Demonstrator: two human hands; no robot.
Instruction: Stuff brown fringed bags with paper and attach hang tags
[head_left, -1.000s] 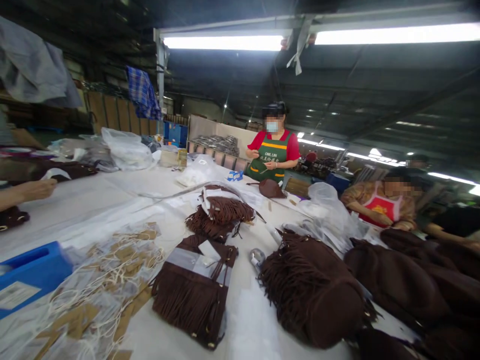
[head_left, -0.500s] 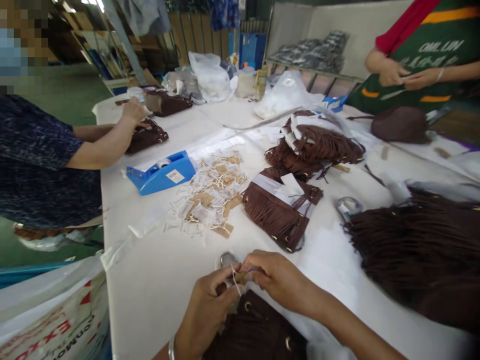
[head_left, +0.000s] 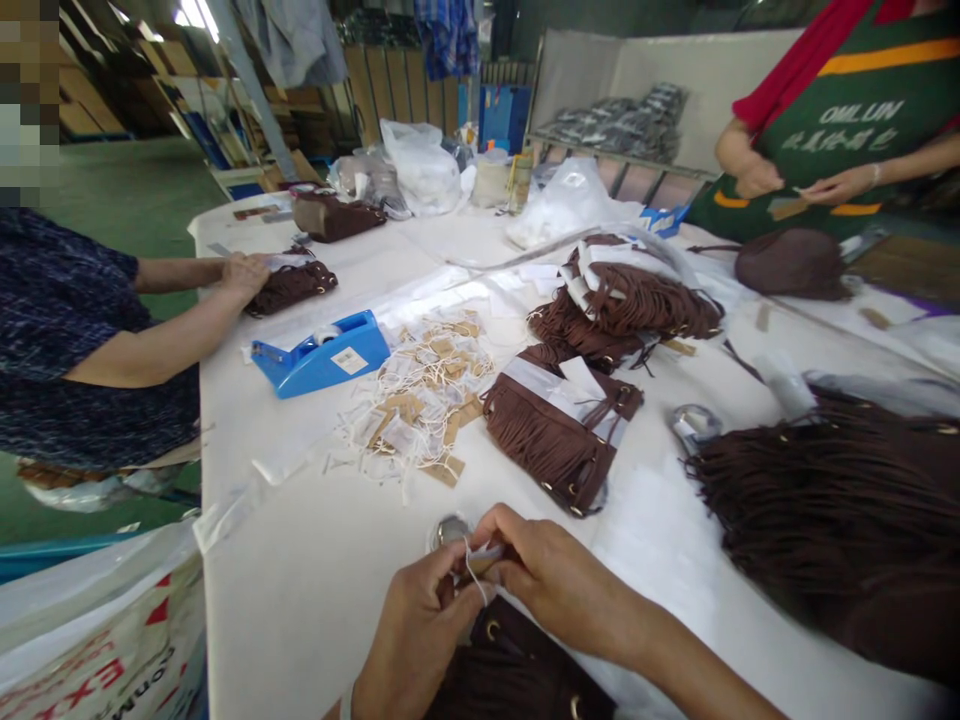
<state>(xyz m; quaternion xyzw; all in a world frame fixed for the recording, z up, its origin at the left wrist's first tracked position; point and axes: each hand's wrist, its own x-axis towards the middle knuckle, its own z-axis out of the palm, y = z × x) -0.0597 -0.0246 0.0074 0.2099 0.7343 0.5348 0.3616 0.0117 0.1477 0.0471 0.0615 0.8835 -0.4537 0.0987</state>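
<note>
White table [head_left: 300, 560] fills most of the view, big fringed bag [head_left: 817, 510] on its right, brown bag [head_left: 517, 670] at bottom centre, partly hidden under the hands and cut off by the frame. Farther back and to the left sit the tag pile [head_left: 427, 390] and, just beside it, the blue dispenser [head_left: 330, 350]. Right hand [head_left: 562, 580] pinches a tag [head_left: 480, 566] between thumb and fingers, left hand [head_left: 412, 610] pinches the white string [head_left: 475, 576] (exact fingertip contact partly hidden), both close together over the brown bag's top edge.
</note>
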